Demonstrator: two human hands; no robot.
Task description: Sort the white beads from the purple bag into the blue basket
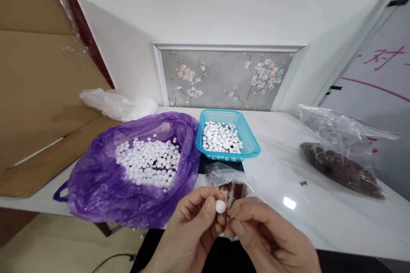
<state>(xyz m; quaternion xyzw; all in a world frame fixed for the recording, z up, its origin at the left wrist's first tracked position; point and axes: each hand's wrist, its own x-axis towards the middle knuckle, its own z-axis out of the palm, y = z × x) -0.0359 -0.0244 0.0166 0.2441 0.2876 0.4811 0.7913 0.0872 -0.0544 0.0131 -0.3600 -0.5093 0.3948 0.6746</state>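
My left hand [195, 222] pinches a small white ball [220, 206] between thumb and fingers. Close beside it, the fingers of my right hand [262, 230] are pressed together; whatever they hold, if anything, is too small to make out. Just behind both hands lies a clear plastic bag [229, 175] with reddish-brown bits inside, partly hidden by my fingers. Beyond that stands a light blue plastic basket [251, 140] holding many white balls. To the left, a purple plastic bag [96, 179] lies spread with many more white balls in it.
A clear zip bag [346, 166] of dark brown material rests on the white table [272, 187] at right, with tiny brown bits [303, 183] nearby. A cardboard box [41, 81] stands at left beside a crumpled white plastic bag [118, 104]. The wall closes off the back.
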